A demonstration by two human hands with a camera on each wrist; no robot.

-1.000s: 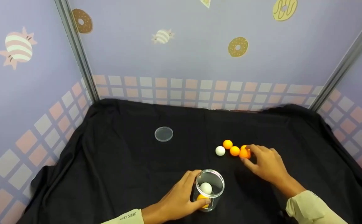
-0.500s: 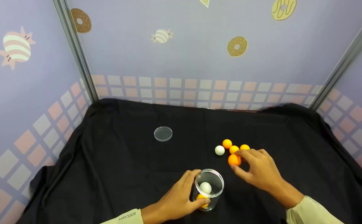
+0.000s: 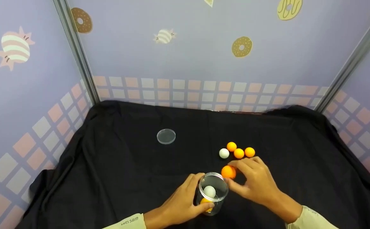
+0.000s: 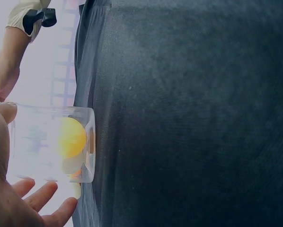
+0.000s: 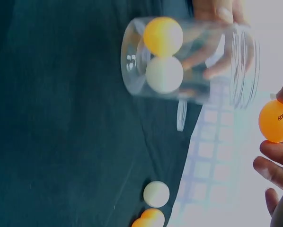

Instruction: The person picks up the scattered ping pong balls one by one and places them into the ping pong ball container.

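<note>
My left hand (image 3: pixel 183 200) grips a clear plastic jar (image 3: pixel 218 202) that stands upright and uncapped on the black cloth. Inside it lie a white ping-pong ball (image 3: pixel 209 191) and an orange one (image 5: pixel 163 37), both near the bottom. Between thumb and fingers my right hand (image 3: pixel 253 181) pinches another orange ping-pong ball (image 3: pixel 228 172), right beside the jar's rim at its upper right. In the right wrist view this held ball (image 5: pixel 274 121) shows dark printing and sits off the mouth end of the jar.
Beyond the right hand, a white ball (image 3: pixel 224 153) and several orange balls (image 3: pixel 239 153) lie grouped on the black cloth (image 3: pixel 134 178). A clear round lid (image 3: pixel 166 136) lies farther back on the left. Patterned panels (image 3: pixel 178 57) enclose the back and sides.
My right hand has carried the orange ball from the group leftward and nearer, up to the jar's rim. The left hand and the jar have stayed in place.
</note>
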